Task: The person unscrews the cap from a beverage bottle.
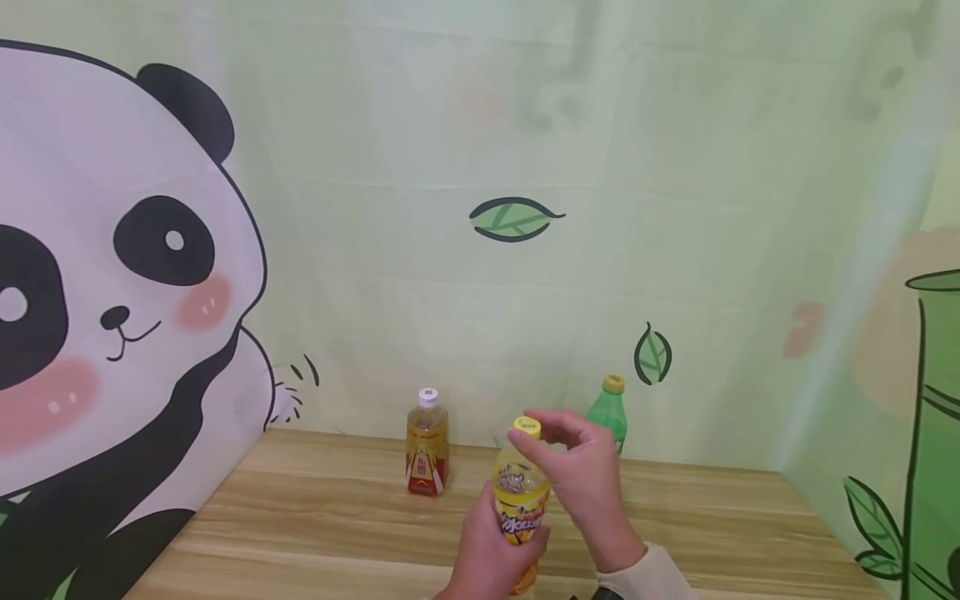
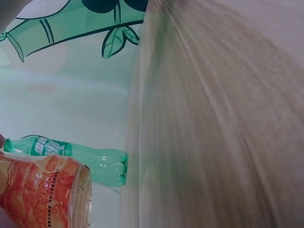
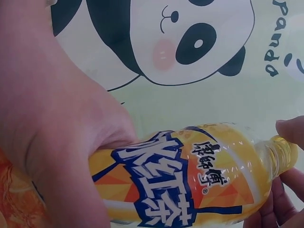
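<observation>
A yellow-labelled iced tea bottle (image 1: 517, 500) stands nearly upright in front of me, raised off the table. My left hand (image 1: 491, 550) grips its lower body, with the thumb across the label. At the top, my right hand (image 1: 588, 479) pinches the yellow cap (image 1: 527, 426) between thumb and fingers. The right wrist view shows the bottle (image 3: 213, 175) sideways, its neck between the right fingertips (image 3: 292, 130). Its orange lower end (image 2: 42, 190) appears in the left wrist view. Whether the cap is loose, I cannot tell.
A brown drink bottle (image 1: 427, 450) with a white cap stands left of my hands on the wooden table (image 1: 322, 517). Behind my right hand is a green bottle (image 1: 609, 412) with a yellow cap, partly hidden. A printed panda curtain (image 1: 375, 208) hangs at the back.
</observation>
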### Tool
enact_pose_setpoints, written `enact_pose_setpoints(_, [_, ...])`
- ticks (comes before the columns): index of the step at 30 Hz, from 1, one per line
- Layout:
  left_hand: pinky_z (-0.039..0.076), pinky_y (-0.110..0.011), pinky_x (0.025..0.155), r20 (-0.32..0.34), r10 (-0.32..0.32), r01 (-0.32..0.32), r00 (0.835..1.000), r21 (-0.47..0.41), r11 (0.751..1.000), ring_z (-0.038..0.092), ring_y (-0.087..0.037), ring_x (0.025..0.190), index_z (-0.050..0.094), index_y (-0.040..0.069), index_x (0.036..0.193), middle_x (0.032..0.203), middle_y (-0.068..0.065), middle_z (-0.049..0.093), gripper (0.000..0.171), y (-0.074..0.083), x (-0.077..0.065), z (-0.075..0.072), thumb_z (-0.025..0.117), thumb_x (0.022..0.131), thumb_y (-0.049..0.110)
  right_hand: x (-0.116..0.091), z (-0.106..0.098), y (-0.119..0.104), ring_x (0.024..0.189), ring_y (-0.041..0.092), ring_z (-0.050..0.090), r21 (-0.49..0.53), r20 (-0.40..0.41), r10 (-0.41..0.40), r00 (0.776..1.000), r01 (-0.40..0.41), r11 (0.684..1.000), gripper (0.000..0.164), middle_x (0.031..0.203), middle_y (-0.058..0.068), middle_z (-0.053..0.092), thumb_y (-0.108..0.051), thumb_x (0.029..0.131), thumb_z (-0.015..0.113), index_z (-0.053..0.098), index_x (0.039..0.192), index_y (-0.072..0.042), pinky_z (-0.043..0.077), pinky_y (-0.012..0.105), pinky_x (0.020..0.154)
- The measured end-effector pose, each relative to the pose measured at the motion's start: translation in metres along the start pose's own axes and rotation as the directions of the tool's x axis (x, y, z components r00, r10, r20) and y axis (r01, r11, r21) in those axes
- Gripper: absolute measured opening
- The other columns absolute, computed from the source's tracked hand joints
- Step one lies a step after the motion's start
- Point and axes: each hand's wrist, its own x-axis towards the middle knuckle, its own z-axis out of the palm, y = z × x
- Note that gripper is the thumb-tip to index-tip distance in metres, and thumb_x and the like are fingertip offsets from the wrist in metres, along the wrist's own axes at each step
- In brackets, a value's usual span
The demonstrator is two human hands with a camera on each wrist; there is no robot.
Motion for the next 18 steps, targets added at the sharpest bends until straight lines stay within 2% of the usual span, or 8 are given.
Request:
enact_pose_setpoints(4, [0.054, -0.029, 0.09, 0.007, 0.008, -0.008, 1.0, 0.006, 1.0, 0.066, -0.013, 0.103, 0.05, 0.014, 0.134, 0.116, 0.001, 0.068, 0.063, -0.004, 0.002, 0.0, 0.084, 0.082, 0.024, 0.001, -0.002, 0.001, 0.086, 0.016, 0.068, 0.005, -0.003, -0.018, 1.0, 0.018, 1.0, 0.028, 0.096, 0.005, 0.077, -0.024, 0.076, 0.091, 0.08, 0.101, -0.016, 0.054, 0.025, 0.078])
enact_pose_setpoints(9, [0.055, -0.026, 0.09, -0.002, 0.077, -0.077, 0.997, 0.028, 0.997, 0.067, -0.013, 0.104, 0.048, 0.014, 0.135, 0.117, 0.0, 0.068, 0.066, -0.012, 0.007, -0.002, 0.085, 0.082, 0.027, 0.003, -0.005, 0.004, 0.087, 0.017, 0.067, 0.01, 0.001, -0.043, 0.999, 0.043, 0.999, 0.029, 0.099, 0.005, 0.076, -0.022, 0.077, 0.091, 0.079, 0.103, -0.015, 0.054, 0.025, 0.085])
enact_pose_setpoints(14, [0.057, -0.026, 0.087, -0.007, 0.105, -0.105, 0.994, 0.01, 0.994, 0.067, -0.016, 0.103, 0.047, 0.014, 0.137, 0.116, -0.003, 0.069, 0.071, -0.017, 0.015, -0.005, 0.087, 0.08, 0.028, 0.003, -0.01, 0.008, 0.084, 0.016, 0.068, 0.025, 0.017, -0.051, 0.999, 0.051, 0.998, 0.03, 0.094, 0.007, 0.075, -0.017, 0.076, 0.091, 0.078, 0.103, -0.012, 0.056, 0.024, 0.083])
enact_pose_setpoints(18, [0.057, -0.026, 0.088, -0.01, 0.118, -0.118, 0.993, 0.017, 0.993, 0.067, -0.016, 0.105, 0.046, 0.017, 0.138, 0.118, -0.002, 0.068, 0.073, -0.022, 0.026, -0.008, 0.088, 0.08, 0.03, 0.002, -0.014, 0.013, 0.084, 0.017, 0.068, 0.007, 0.07, -0.052, 0.996, 0.052, 0.999, 0.031, 0.096, 0.006, 0.075, -0.018, 0.077, 0.09, 0.078, 0.104, -0.011, 0.057, 0.025, 0.082])
